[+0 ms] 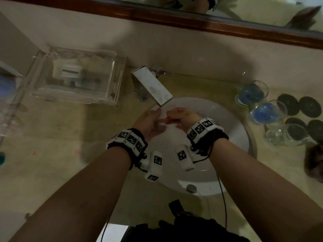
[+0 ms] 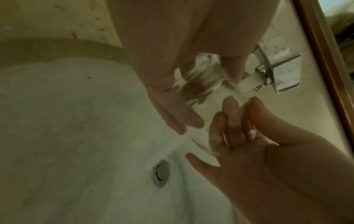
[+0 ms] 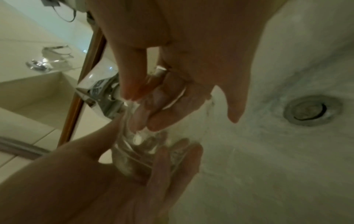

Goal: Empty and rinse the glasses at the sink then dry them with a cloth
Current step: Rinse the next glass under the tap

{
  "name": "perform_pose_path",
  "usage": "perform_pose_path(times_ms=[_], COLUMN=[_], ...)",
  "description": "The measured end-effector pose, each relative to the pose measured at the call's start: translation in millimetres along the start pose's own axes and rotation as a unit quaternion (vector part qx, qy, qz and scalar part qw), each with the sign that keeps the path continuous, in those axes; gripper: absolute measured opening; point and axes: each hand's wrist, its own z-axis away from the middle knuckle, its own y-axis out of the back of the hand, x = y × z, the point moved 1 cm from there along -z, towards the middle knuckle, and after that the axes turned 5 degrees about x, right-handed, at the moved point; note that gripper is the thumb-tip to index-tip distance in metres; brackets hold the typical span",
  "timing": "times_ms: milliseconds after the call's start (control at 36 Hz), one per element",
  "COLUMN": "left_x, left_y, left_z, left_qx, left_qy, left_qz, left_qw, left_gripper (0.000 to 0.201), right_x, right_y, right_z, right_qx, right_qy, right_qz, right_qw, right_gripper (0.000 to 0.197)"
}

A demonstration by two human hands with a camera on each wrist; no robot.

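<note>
A clear glass (image 1: 164, 120) lies tilted over the white sink (image 1: 236, 137), just under the flat chrome spout (image 1: 152, 84). My left hand (image 1: 150, 119) grips the glass (image 2: 199, 86) around its body. My right hand (image 1: 181, 116) is at the mouth: several of its fingers (image 3: 145, 115) reach inside the glass (image 3: 145, 145) and the thumb lies outside the rim. Two glasses with blue liquid (image 1: 251, 93) (image 1: 267, 112) and one empty glass (image 1: 279, 137) stand on the counter to the right. I cannot tell whether water is running.
Dark round coasters (image 1: 288, 103) lie beside the glasses, and a dark bundle (image 1: 314, 161) sits at the right edge. A clear tray (image 1: 76, 75) with small items stands left of the spout. The drain (image 1: 191, 188) is at the near side of the basin. A wood-framed mirror (image 1: 227, 25) runs behind.
</note>
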Motion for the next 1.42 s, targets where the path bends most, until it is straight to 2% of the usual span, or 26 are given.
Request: perform_pose_path(times_ms=[139, 194, 278, 361, 389, 472, 500, 639, 722, 778, 861, 944, 1056, 1139, 1194, 1250, 1333, 1417], left_x=[1.8, 1.3, 0.8, 0.8, 0.9, 0.1, -0.3, 0.7, -0.4, -3.4, -5.4, -5.1, -3.4, 0.9, 2.8, 3.8, 3.9, 3.3], left_y=[-2.3, -3.6, -2.9, -4.5, -5.1, -3.6, -2.9, -3.6, -2.2, -2.2, -3.3, -2.7, 0.4, 1.5, 2.3, 3.4, 5.3, 8.3], left_z=[-0.6, -0.4, 0.5, 2.3, 2.8, 2.7, 2.0, -0.8, -1.1, -2.2, -4.5, -6.7, -10.4, -9.4, -8.2, -8.7, -9.8, -10.5], left_qx=[0.018, 0.018, 0.008, -0.018, -0.018, -0.005, -0.002, -0.013, -0.02, -0.011, 0.035, 0.05, 0.069, 0.078, 0.082, 0.089, 0.1, 0.111], left_qy=[-0.088, -0.099, -0.052, -0.007, -0.006, -0.016, -0.021, -0.033, -0.025, -0.023, -0.022, -0.012, -0.011, -0.009, -0.003, 0.003, 0.009, 0.011], left_qz=[-0.115, -0.121, -0.042, 0.015, 0.015, 0.013, 0.007, -0.006, -0.016, -0.031, -0.024, 0.0, 0.005, -0.011, -0.019, -0.019, -0.024, -0.032], left_qw=[0.989, 0.987, 0.998, 1.0, 1.0, 1.0, 1.0, 0.999, 0.999, 0.999, 0.999, 0.999, 0.998, 0.997, 0.996, 0.996, 0.995, 0.993], left_gripper=[0.026, 0.024, 0.019, 0.038, 0.039, 0.013, 0.012, 0.031, 0.042, 0.038, 0.023, 0.02, 0.034, 0.028, 0.027, 0.034, 0.042, 0.05], right_x=[-2.8, -4.6, -6.1, -4.9, -3.4, -0.3, 0.3, 2.0, 1.4, -2.6, -13.6, -28.5, -49.5, -59.1, -64.8, -71.5, -76.4, -82.1], right_y=[3.5, 2.8, 2.4, 3.5, 4.2, 7.3, 7.9, 4.8, 2.7, 1.4, 1.4, 5.8, 5.4, 1.2, -2.8, -6.9, -8.6, -6.8], right_z=[-0.6, 0.7, 0.2, 3.3, 3.2, 2.5, 1.4, -1.0, -4.0, -3.1, -4.0, -9.1, -9.2, -12.0, -14.2, -14.2, -18.1, -21.1], right_qx=[0.048, 0.045, 0.031, 0.002, -0.006, -0.015, -0.009, 0.038, 0.055, 0.063, 0.099, 0.118, 0.139, 0.139, 0.121, 0.091, 0.078, 0.079], right_qy=[-0.058, -0.065, -0.016, 0.001, -0.004, -0.035, -0.042, -0.038, -0.029, -0.027, 0.007, 0.054, 0.107, 0.135, 0.15, 0.165, 0.163, 0.161], right_qz=[0.049, 0.039, -0.008, -0.006, -0.002, 0.0, -0.005, -0.003, 0.02, 0.058, 0.107, 0.174, 0.138, 0.127, 0.156, 0.19, 0.227, 0.206], right_qw=[0.996, 0.996, 0.999, 1.0, 1.0, 0.999, 0.999, 0.999, 0.998, 0.996, 0.989, 0.976, 0.975, 0.973, 0.969, 0.964, 0.957, 0.962], right_gripper=[0.026, 0.025, 0.019, 0.017, 0.017, 0.015, 0.015, 0.006, 0.015, 0.024, 0.019, 0.031, 0.034, 0.037, 0.04, 0.043, 0.046, 0.045])
